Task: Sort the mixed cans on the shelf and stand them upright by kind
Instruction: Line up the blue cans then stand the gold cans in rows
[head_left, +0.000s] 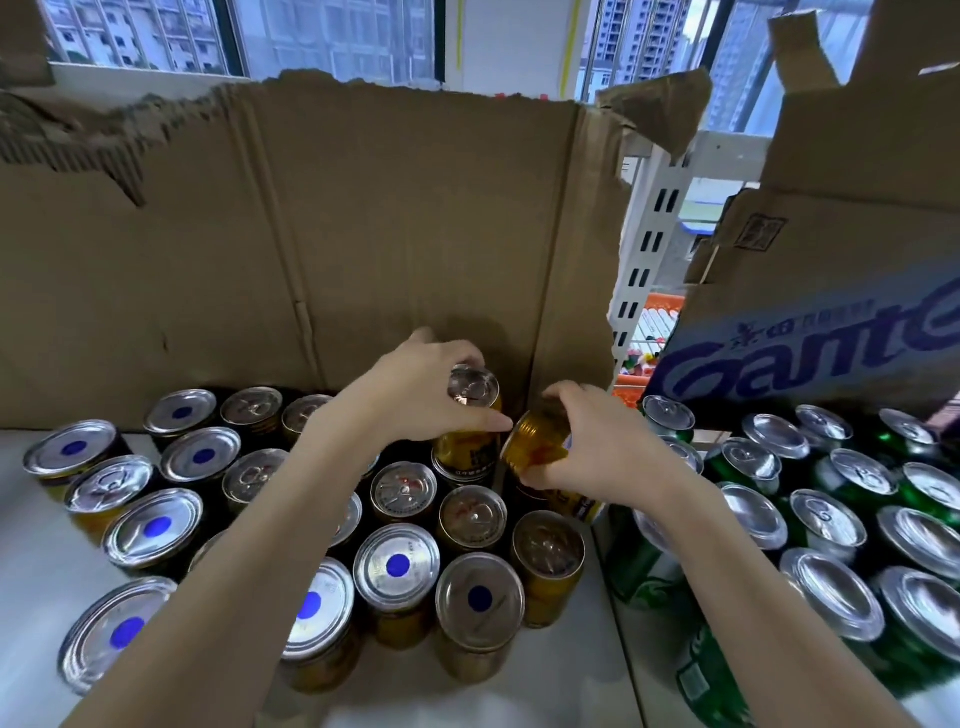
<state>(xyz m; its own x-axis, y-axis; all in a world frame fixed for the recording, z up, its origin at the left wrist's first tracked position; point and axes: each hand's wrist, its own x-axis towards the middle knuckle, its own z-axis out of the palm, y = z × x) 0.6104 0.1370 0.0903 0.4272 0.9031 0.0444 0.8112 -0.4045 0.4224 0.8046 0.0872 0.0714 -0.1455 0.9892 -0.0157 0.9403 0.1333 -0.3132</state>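
Torn cardboard (363, 234) is backing a white shelf (571, 686) crowded with gold cans at left and green cans (826, 603) at right. 2 hands are working at the back: the left hand (415, 395) is gripping 1 upright gold can (470, 415), while the right hand (597, 441) is gripping 1 tilted gold can (537, 436) just beside it.

Torn cardboard and daylight in front of me.
A ragged brown cardboard sheet (395, 223) backs my pale shelf top (31, 545); wide glass windows (332, 36) behind show grey tower blocks.
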